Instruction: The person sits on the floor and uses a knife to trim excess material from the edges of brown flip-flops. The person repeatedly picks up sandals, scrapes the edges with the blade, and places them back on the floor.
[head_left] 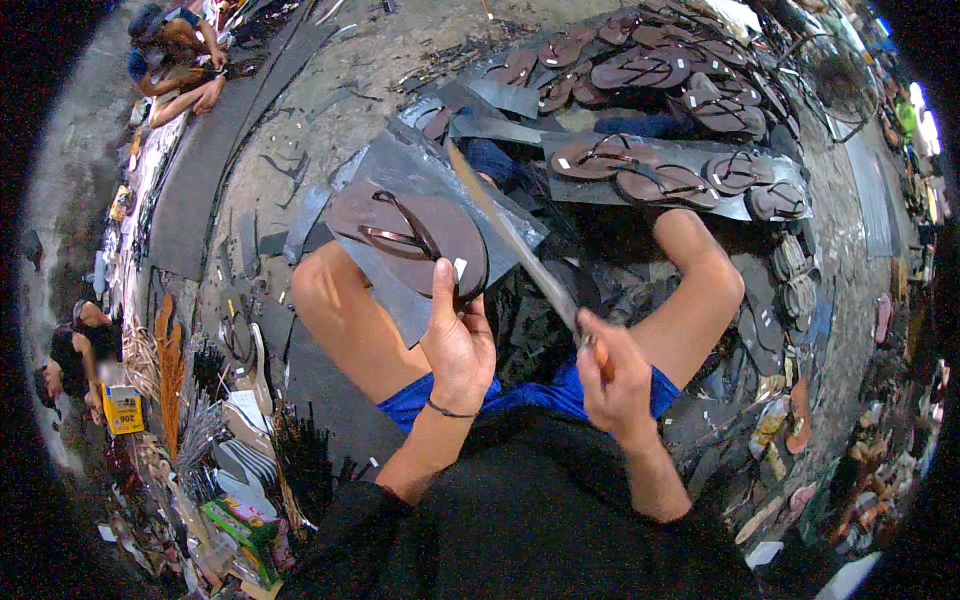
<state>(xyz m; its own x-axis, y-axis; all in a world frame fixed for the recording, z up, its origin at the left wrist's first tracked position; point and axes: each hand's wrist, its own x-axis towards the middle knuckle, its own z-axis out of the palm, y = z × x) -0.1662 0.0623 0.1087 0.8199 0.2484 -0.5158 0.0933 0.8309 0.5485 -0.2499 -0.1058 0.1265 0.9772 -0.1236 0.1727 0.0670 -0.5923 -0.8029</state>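
Note:
A brown flip-flop (370, 215) with dark shiny straps is in my left hand (460, 345). My thumb presses on its heel by a small white tag, and the other fingers curl at the edge. Behind the flip-flop lies a dark grey sheet (405, 165) over my left leg; I cannot tell whether the fingers hold it too. My right hand (615, 380) is wrapped round the orange-brown handle of a long knife (520, 250). The blade points up and left, its tip near the sheet's upper edge, apart from the flip-flop.
Beyond my knees, several flip-flops (660, 185) stand on a grey board (570, 190), with a larger heap (640, 70) behind. A round fan (830, 80) is at the far right. Dark scraps litter the floor. Tools and bristles (300, 450) crowd the left. Other people work at far left.

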